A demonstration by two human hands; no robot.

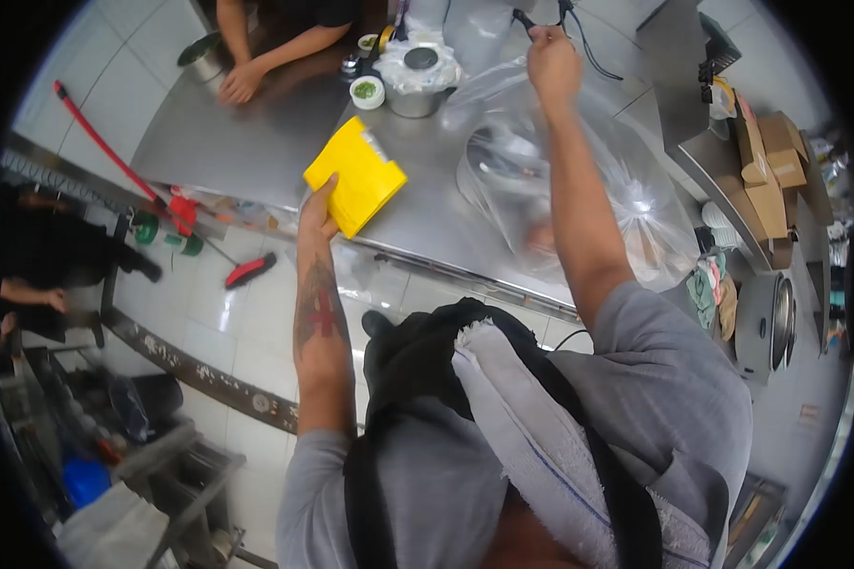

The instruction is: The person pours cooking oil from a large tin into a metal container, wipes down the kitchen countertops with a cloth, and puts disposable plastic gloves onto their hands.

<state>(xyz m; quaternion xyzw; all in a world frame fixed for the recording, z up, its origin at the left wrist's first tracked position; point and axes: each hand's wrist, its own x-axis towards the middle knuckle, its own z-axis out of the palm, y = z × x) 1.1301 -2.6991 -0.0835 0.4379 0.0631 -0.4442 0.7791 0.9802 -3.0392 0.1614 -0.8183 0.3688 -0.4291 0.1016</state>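
My left hand (323,209) grips a flat yellow packet (356,178) by its near-left edge, thumb on top, above the steel counter's front edge. A whitish strip shows along the packet's upper right side. My right hand (553,64) is stretched out to the far side of the counter, fingers closed near a dark cable (593,43) and a black clip-like piece (524,19). What those fingers hold is too small to make out. Beneath my right forearm lies a large clear plastic bag (640,194), partly over a round container (479,161).
Across the steel counter (256,147), another person's hands (242,83) rest near a metal pot (202,59). A white cup with green contents (366,92) stands beside a plastic-covered pot (417,81). Cardboard boxes (769,175) are on the right; a red broom (250,270) is on the floor.
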